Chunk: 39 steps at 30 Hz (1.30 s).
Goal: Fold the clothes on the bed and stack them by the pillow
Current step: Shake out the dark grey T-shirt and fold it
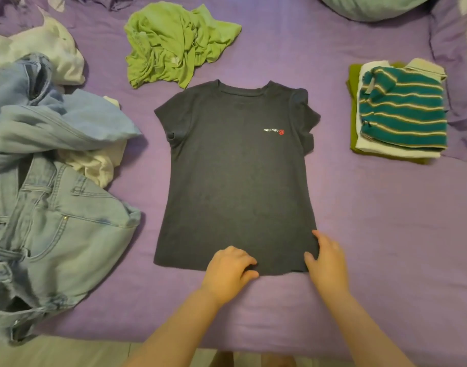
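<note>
Across a bed [372, 234] covered by a purple sheet, clothes are seen from above through a head-worn camera. At the near edge of the mattress, a strip of pale floor [68, 350] is visible.

At the centre, a dark navy T-shirt [235, 181] is spread flat with its front up, its neckline pointing away from the person and its hem nearest to them. A small white and red logo is printed on its chest.

Both bare forearms are extended from the bottom of the view to the hem. The left hand [231, 268] is laid on the hem near its middle, with the fingers curled and the cloth pinched between thumb and fingers. The right hand [326, 256] is placed at the hem's right corner, with the edge of the shirt gripped by its curled fingers.

Beyond the shirt, a crumpled green garment [174, 43] is lying in a heap. On the left, light blue jeans [55, 213] are piled loosely, with white clothing [39, 49] partly under and behind them. On the right, well apart from the shirt, a folded stack [399, 115] is topped by a teal striped top. A pale pillow [372, 6] is partly seen at the far right edge, beyond the stack.
</note>
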### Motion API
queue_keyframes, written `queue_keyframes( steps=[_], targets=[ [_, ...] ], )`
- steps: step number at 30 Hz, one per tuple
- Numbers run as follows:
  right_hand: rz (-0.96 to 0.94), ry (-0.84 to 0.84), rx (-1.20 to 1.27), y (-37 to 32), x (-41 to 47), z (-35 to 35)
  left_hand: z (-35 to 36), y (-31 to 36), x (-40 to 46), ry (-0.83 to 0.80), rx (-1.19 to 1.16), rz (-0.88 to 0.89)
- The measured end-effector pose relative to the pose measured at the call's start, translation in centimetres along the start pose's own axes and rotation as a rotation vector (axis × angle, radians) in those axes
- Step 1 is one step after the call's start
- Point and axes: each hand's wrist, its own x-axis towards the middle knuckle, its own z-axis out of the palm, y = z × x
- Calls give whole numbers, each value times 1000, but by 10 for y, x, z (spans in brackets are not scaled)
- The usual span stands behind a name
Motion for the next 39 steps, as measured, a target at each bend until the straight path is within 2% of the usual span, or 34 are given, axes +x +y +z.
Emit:
queue_keyframes(
  steps=[3, 8, 13, 20, 23, 27, 32, 35, 39],
  targets=[
    [-89, -27, -182, -4, 11, 4, -2, 5, 17, 40, 76, -13],
    [-203, -100, -345, -24, 65, 1, -14, 10, 79, -26, 252, -56],
    [-264, -78, -307, -51, 151, -32, -54, 16, 159, -25, 313, -71],
    [-242, 44, 56, -96, 261, -83, -120, 26, 257, 19, 304, -112],
    [-263, -4, 45, -115, 298, -93, -140, 20, 283, 30, 294, -85],
    [-250, -53, -103, -124, 318, -90, -158, 10, 307, 79, 303, -39],
    [-214, 85, 329, -117, 317, -102, -165, 11, 333, 129, 255, 23],
    [-228, 153, 202, -111, 319, -107, -163, 11, 349, 150, 283, 30],
    [-161, 168, 100, -105, 314, -93, -158, 0, 367, 81, 385, 19]
  ],
)
